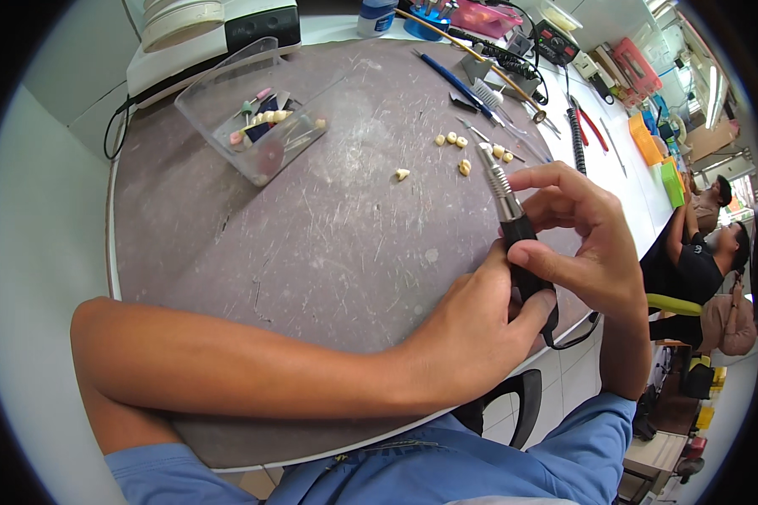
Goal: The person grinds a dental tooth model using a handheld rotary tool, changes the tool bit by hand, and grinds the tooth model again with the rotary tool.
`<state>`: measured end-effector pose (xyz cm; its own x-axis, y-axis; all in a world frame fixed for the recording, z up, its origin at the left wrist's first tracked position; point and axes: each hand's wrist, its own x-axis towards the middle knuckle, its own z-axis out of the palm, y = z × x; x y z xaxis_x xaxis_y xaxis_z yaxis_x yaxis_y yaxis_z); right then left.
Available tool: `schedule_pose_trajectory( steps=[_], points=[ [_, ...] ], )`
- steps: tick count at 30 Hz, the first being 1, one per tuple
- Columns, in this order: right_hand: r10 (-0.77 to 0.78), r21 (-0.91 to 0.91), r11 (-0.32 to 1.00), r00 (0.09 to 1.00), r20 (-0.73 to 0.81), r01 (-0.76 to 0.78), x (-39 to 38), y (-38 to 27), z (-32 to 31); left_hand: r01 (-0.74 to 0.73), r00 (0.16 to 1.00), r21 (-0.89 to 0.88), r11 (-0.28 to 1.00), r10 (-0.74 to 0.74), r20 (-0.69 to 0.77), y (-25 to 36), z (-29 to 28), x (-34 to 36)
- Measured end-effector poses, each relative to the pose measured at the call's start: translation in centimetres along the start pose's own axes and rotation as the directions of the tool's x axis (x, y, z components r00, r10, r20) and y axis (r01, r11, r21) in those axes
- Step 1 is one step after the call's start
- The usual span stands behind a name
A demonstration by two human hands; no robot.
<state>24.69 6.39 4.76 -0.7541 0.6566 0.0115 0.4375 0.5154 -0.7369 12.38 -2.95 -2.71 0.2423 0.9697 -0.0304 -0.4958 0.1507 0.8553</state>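
A black and silver rotary handpiece [514, 227] with a cable points toward the back of the scratched grey work surface [295, 236]. My left hand [472, 328] is closed round its black lower part. Above it, my right hand [585, 231] has its thumb and fingers curled on the handpiece near the metal nose. Several small cream tooth-shaped pieces [464, 167] lie just beyond the tip, with one [403, 174] apart to the left, among thin burs [505, 147] and a brush [488, 94].
A clear box [202, 109] of small bits stands back left, near a white machine [210, 38]. A blue pen-like tool [451, 76], red pliers [592, 126] and a control unit [556, 42] lie behind. At right, co-workers [703, 261] sit along the bench.
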Motion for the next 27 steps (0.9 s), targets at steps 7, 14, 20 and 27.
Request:
schedule_pose_trajectory(
  steps=[7, 14, 20, 27],
  points=[
    [-0.162, -0.395, 0.910, 0.985, -0.058, 0.126, -0.7, -0.2, -0.3, -0.057, 0.979, 0.491, 0.869, -0.047, 0.196, 2.1, -0.2, -2.8],
    [-0.213, -0.575, 0.796, 0.977, 0.021, 0.186, -2.1, 1.8, 0.3, -0.308, 0.950, 0.697, 0.647, 0.178, 0.255, 3.9, -1.6, -6.7],
    [-0.454, -0.349, 0.879, 0.793, -0.407, 0.324, -4.1, 1.1, 3.1, -0.463, 0.846, 0.722, 0.515, 0.501, 0.185, 7.3, -2.2, -5.8],
    [-0.525, 0.038, 0.737, 0.608, -0.596, 0.674, -5.1, 0.4, 6.5, -0.573, 0.732, 0.779, 0.254, 0.586, 0.347, 6.8, -2.6, -5.3]
  ],
)
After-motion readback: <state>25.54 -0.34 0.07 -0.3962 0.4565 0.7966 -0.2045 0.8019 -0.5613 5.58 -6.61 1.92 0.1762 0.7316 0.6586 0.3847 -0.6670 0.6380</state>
